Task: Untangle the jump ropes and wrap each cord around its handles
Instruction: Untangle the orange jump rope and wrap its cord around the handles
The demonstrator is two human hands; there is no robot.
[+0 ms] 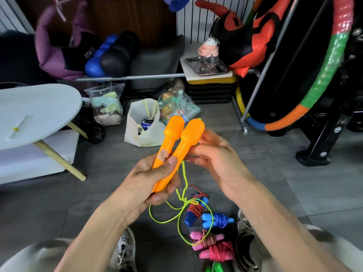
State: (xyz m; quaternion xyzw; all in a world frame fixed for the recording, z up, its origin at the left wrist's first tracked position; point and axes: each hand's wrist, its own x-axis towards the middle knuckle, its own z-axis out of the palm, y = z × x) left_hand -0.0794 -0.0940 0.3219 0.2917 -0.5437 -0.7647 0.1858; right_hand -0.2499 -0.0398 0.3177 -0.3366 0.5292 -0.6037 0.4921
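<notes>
My left hand [151,183] grips the lower ends of two orange jump-rope handles [180,138], held side by side and pointing up and away. My right hand [214,156] touches the right handle from the side, fingers curled against it. A yellow-green cord [182,203] hangs from the handles and loops loosely over the floor. Below lie wrapped ropes: a blue-handled pair with red cord [196,209], a blue pair with blue cord [218,220], and two pink-handled pairs [214,246]. A green handle [216,268] shows at the bottom edge.
My shoes [125,250] flank the ropes on the grey tiled floor. A white oval table [39,112] stands at the left. Bags [143,124] sit ahead on the floor. A hula hoop [324,75] and black gym frame [322,138] fill the right.
</notes>
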